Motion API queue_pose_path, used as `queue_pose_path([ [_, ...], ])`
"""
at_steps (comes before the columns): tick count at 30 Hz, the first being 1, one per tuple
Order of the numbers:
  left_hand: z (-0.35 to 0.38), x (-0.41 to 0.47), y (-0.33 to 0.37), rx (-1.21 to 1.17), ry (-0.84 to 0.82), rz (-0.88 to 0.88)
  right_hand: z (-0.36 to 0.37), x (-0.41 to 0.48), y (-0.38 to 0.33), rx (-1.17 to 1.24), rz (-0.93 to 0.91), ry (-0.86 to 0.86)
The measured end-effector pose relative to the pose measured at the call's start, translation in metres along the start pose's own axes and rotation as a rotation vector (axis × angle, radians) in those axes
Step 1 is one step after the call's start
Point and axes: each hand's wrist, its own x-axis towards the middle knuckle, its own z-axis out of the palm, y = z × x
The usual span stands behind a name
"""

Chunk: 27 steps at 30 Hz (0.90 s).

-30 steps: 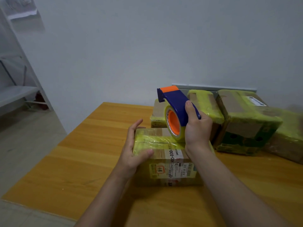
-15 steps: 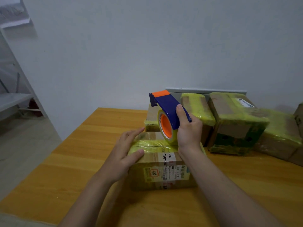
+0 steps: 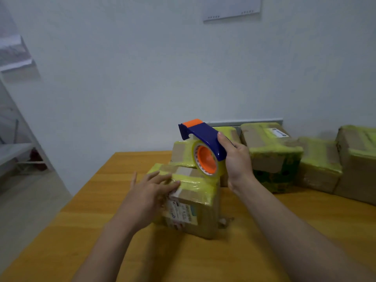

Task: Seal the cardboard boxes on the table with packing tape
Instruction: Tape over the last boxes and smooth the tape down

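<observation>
Right hand: I see it gripping the tape gun, held at the box's far top edge.
Left hand: fingers straight, resting on the box top.
Box: middle of the frame, on the table, yellow tape across its top.
Other boxes: right of middle, along the wall, taped too.

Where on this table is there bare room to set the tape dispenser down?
Bare table lies left of the front box and left hand. More lies between that box and the near edge, and at right in front of the back boxes. The far right is crowded with boxes.
</observation>
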Motion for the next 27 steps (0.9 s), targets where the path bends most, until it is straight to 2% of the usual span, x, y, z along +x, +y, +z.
queue_pose_path([
  [3,-0.002,0.002,0.004,-0.066,0.233,-0.153,-0.014,-0.004,-0.006,-0.069,-0.005,-0.046],
  [5,0.002,-0.003,0.022,-0.215,0.324,-0.147,-0.020,-0.007,-0.003,-0.113,-0.002,-0.076],
  [7,0.008,-0.010,0.047,-0.309,0.265,-0.109,-0.024,-0.008,0.000,-0.144,0.014,-0.089],
  [10,0.023,-0.013,0.061,-0.182,0.148,-0.089,-0.027,-0.009,0.003,-0.149,0.024,-0.106],
  [16,0.008,-0.013,0.014,-0.440,0.098,-0.091,-0.036,-0.008,0.001,-0.164,0.026,-0.175],
  [20,0.002,-0.019,-0.015,-0.472,0.042,-0.043,-0.028,-0.006,0.000,-0.203,0.021,-0.281],
  [22,0.005,-0.019,-0.019,-0.609,0.070,-0.033,-0.024,-0.004,0.003,-0.200,0.026,-0.320],
  [24,0.018,-0.018,-0.020,-0.726,0.198,-0.058,-0.021,-0.003,0.008,-0.190,0.045,-0.355],
  [27,0.039,-0.019,-0.019,-0.766,0.344,-0.063,-0.018,-0.001,0.013,-0.175,0.072,-0.397],
])
